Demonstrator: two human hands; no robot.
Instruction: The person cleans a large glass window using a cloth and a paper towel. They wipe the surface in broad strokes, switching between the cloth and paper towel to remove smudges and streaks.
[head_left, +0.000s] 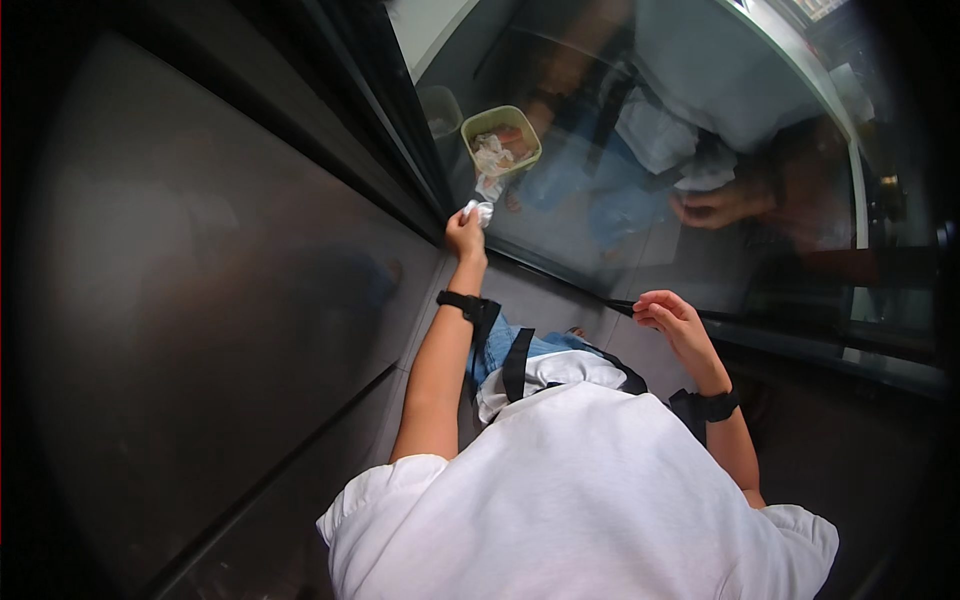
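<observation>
My left hand (466, 232) is closed on a crumpled white tissue (478, 214), close to a dark, glossy glass panel (585, 262). A mirrored image of the hand and tissue shows just beyond it. Further up, a yellow-green waste bin (501, 109) appears through the glass, holding crumpled white tissues and something reddish. My right hand (667, 315) is raised by the lower edge of the panel, its fingers bent toward the thumb. A dark strip meets its fingertips; whether they touch or hold it, I cannot tell.
A large, dark, shiny panel (225, 285) stands at the left and meets the glass near my left hand. Grey floor tiles (525, 289) show below the glass. Reflections of arms and clothing blur what lies behind the glass. A black band sits on each wrist.
</observation>
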